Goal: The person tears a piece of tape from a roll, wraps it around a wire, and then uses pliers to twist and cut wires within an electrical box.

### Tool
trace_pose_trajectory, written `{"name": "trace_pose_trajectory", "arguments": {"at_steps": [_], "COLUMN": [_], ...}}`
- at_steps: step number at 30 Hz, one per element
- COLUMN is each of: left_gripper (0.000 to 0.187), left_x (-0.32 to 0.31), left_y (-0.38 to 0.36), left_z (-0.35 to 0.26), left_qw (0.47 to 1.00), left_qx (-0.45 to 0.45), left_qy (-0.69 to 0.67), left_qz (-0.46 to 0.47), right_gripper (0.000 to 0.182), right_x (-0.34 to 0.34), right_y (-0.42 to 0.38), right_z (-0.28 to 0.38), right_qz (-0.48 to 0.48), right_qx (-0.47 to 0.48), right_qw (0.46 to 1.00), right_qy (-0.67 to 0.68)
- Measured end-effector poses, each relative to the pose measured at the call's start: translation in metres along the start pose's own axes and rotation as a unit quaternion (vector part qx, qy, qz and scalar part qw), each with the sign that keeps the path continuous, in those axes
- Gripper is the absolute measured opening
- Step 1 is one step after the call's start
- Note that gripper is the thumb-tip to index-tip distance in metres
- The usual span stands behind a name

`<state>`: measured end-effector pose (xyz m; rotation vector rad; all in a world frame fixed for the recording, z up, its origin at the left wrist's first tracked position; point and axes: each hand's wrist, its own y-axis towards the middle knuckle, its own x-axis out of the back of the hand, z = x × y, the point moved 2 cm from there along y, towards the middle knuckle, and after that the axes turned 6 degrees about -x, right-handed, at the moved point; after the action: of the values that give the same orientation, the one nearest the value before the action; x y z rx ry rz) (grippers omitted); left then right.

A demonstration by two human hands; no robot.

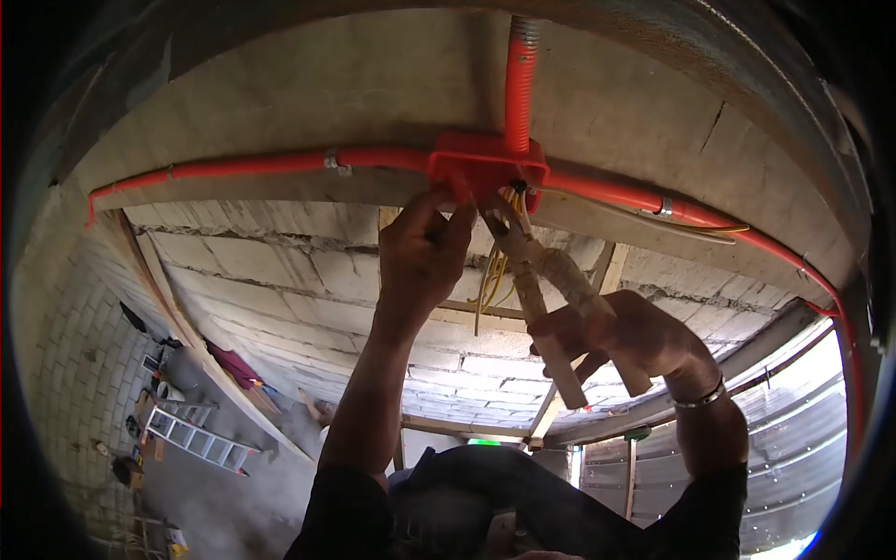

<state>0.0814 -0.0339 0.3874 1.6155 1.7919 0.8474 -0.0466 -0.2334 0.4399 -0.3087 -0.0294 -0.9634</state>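
An orange-red junction box [485, 157] is fixed to the ceiling, with several yellow and white wires [497, 271] hanging out of it. My left hand [427, 247] is raised to the box's lower edge, its thumb and fingers pinched together; what lies between the fingertips is hidden. In my right hand [635, 336] is a pair of pliers [551, 266] with handles wrapped in worn, pale tape. Its handles are spread apart and its jaws reach up to the box, close beside my left fingertips.
Orange conduits [261, 166] run left, right and back from the box, held by metal clips [334, 161]. Loose wires [672, 224] lie along the right conduit. Far below, a stepladder [201, 441] stands on the floor among tools. A block wall [308, 271] is behind my hands.
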Motion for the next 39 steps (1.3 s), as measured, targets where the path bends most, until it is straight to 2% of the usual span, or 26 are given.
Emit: {"name": "trace_pose_trajectory", "arguments": {"at_steps": [3, 4, 7, 8, 10, 14, 16, 17, 19, 20, 22, 24, 27, 29, 30, 32, 36, 38, 39], "left_gripper": [0.017, 0.018, 0.023, 0.023, 0.022, 0.020, 0.022, 0.022, 0.024, 0.024, 0.024, 0.025, 0.026, 0.027, 0.027, 0.026, 0.025, 0.025, 0.025], "left_x": [0.001, 0.002, 0.002, 0.002, -0.001, -0.006, -0.006, -0.005, -0.004, -0.004, -0.006, -0.007, -0.008, -0.007, -0.007, -0.005, -0.004, -0.004, -0.004], "left_y": [0.001, 0.001, -0.001, -0.001, -0.004, -0.006, -0.005, -0.005, -0.005, -0.004, -0.003, -0.004, -0.003, -0.005, -0.004, -0.005, -0.005, -0.004, -0.003], "left_z": [-0.003, -0.005, -0.006, -0.005, -0.003, 0.004, 0.007, 0.008, 0.009, 0.010, 0.011, 0.015, 0.017, 0.019, 0.018, 0.016, 0.014, 0.013, 0.013], "left_qw": [1.000, 1.000, 1.000, 1.000, 0.999, 0.998, 0.994, 0.994, 0.993, 0.993, 0.990, 0.990, 0.986, 0.984, 0.984, 0.982, 0.981, 0.984, 0.984], "left_qx": [0.005, 0.007, -0.001, 0.000, -0.011, -0.038, -0.079, -0.078, -0.096, -0.095, -0.122, -0.125, -0.144, -0.155, -0.155, -0.165, -0.172, -0.160, -0.161], "left_qy": [0.004, 0.010, 0.019, 0.015, 0.052, 0.037, 0.031, 0.028, 0.042, 0.038, 0.020, 0.009, 0.006, 0.021, 0.017, 0.041, 0.028, 0.027, 0.026], "left_qz": [0.005, 0.008, 0.012, 0.012, -0.010, -0.044, -0.064, -0.064, -0.057, -0.056, -0.070, -0.071, -0.086, -0.079, -0.080, -0.085, -0.082, -0.077, -0.077], "right_gripper": [0.044, 0.044, 0.035, 0.035, 0.051, 0.050, 0.048, 0.048, 0.046, 0.046, 0.049, 0.049, 0.048, 0.046, 0.046, 0.048, 0.049, 0.050, 0.050], "right_x": [-0.003, -0.003, -0.008, -0.007, -0.004, -0.004, -0.003, -0.006, -0.014, -0.018, -0.025, -0.031, -0.035, -0.035, -0.035, -0.034, -0.029, -0.036, -0.039], "right_y": [0.001, 0.001, 0.002, 0.003, 0.005, 0.005, 0.006, 0.006, 0.006, 0.006, 0.006, 0.009, 0.013, 0.012, 0.011, 0.010, 0.006, 0.009, 0.010], "right_z": [0.022, 0.030, 0.051, 0.051, 0.049, 0.041, 0.043, 0.048, 0.066, 0.073, 0.084, 0.095, 0.102, 0.100, 0.098, 0.091, 0.083, 0.087, 0.090], "right_qz": [-0.083, -0.087, -0.116, -0.119, -0.116, -0.144, -0.134, -0.136, -0.162, -0.165, -0.187, -0.190, -0.204, -0.230, -0.233, -0.228, -0.240, -0.246, -0.248], "right_qx": [-0.105, -0.106, -0.196, -0.199, -0.185, -0.150, -0.114, -0.117, -0.213, -0.216, -0.231, -0.250, -0.225, -0.292, -0.293, -0.240, -0.241, -0.246, -0.245], "right_qw": [0.983, 0.983, 0.943, 0.942, 0.923, 0.940, 0.950, 0.949, 0.919, 0.917, 0.935, 0.934, 0.919, 0.882, 0.880, 0.899, 0.892, 0.913, 0.913], "right_qy": [-0.123, -0.123, -0.241, -0.242, -0.317, -0.270, -0.257, -0.258, -0.290, -0.291, -0.193, -0.171, -0.254, -0.289, -0.290, -0.287, -0.296, -0.212, -0.212]}}
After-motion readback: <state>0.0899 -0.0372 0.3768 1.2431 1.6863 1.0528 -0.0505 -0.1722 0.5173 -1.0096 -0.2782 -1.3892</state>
